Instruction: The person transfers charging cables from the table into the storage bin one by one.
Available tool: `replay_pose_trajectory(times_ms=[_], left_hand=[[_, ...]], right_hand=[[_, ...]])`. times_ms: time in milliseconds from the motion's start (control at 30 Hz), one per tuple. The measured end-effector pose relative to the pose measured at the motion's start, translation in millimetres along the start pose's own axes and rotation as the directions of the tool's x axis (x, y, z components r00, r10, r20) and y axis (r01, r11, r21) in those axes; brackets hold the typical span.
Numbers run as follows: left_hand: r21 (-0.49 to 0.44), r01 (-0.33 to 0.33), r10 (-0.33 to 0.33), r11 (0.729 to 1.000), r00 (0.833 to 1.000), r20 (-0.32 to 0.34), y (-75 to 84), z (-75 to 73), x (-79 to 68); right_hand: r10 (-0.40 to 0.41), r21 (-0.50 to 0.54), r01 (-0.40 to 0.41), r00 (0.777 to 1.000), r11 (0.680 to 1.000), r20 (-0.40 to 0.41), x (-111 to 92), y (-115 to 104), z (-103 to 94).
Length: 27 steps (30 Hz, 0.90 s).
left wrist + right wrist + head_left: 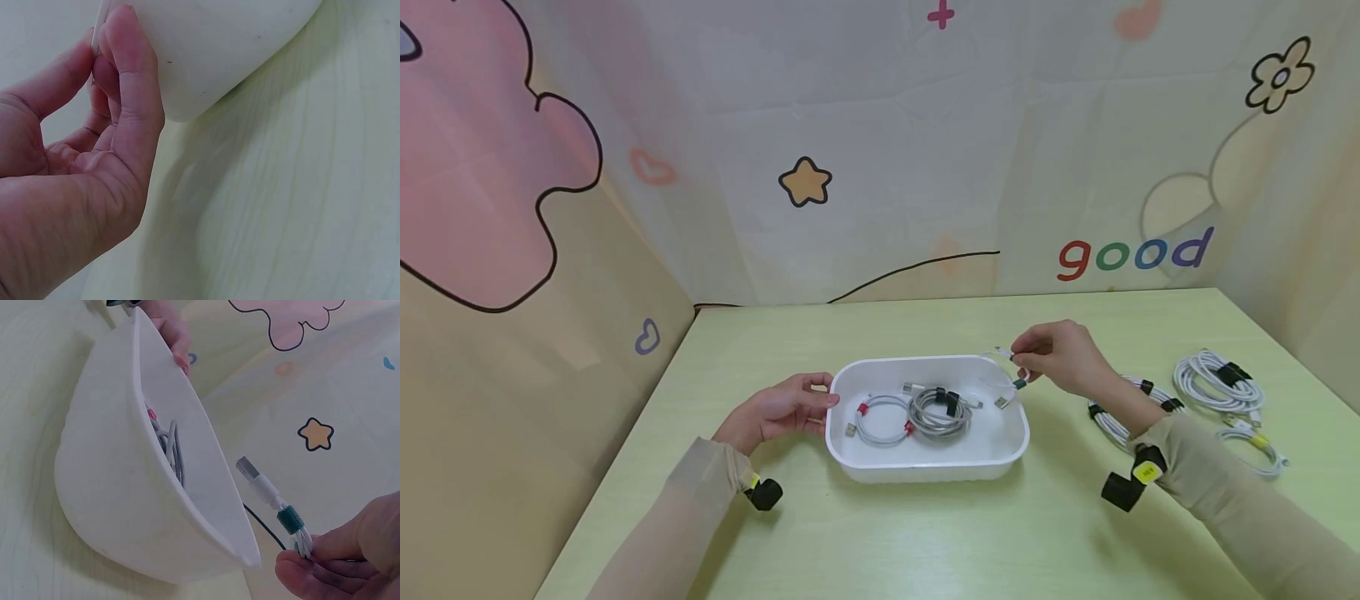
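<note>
My left hand (pixel 793 407) pinches the left rim of a white plastic bin (pixel 925 473) with thumb and fingers. Above the bin's right end, my right hand (pixel 1063 358) pinches a small white USB cable (pixel 267 490) bundled with a green tie (pixel 290 520). Its metal plug points away from the fingertips in the right wrist view. Inside the bin lie a thin coiled cable (pixel 880 443) with red ties and, against it, a thicker grey coiled cable (pixel 938 433) with a black tie.
On the table (pixel 925 546) to the right lie several more coils: a large white cable (pixel 1198 385) with a black tie, another white cable (pixel 1108 425) partly behind my right forearm, and a smaller one with a yellow tie (pixel 1259 441). A printed curtain (pixel 895 225) hangs behind the table.
</note>
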<state>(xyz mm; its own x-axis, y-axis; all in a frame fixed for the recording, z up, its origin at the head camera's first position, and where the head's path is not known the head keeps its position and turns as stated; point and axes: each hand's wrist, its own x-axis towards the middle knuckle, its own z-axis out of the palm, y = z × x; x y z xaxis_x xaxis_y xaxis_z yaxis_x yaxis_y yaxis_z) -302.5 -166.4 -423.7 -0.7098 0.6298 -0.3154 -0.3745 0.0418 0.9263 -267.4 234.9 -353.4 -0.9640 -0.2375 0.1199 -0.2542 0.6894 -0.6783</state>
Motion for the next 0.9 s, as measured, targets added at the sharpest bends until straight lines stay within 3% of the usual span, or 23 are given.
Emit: replay_pose_trajectory(times_ms=[533,633,733,900], left_hand=[[-0.012,0.004,-0.004,1.0,1.0,0.005,-6.7,-1.0,3.4],[-0.006,0.007,-0.007,1.0,1.0,0.002,-7.2,-1.4,3.7],[0.003,0.005,-0.005,1.0,1.0,0.001,-6.5,-1.7,3.8],[0.019,-0.005,0.005,1.0,1.0,-0.003,-3.6,-1.1,3.1]], right_hand=[[-0.012,0.088,0.007,0.999,0.996,0.051,17.7,-14.6,39.0],[-0.01,0.067,0.006,0.998,0.998,0.063,18.0,-17.8,43.0],[-0.03,-0.001,0.03,0.999,1.0,0.026,16.3,-19.5,42.8],[-0.074,-0.116,0.061,0.992,0.991,-0.107,11.8,-13.6,26.9]])
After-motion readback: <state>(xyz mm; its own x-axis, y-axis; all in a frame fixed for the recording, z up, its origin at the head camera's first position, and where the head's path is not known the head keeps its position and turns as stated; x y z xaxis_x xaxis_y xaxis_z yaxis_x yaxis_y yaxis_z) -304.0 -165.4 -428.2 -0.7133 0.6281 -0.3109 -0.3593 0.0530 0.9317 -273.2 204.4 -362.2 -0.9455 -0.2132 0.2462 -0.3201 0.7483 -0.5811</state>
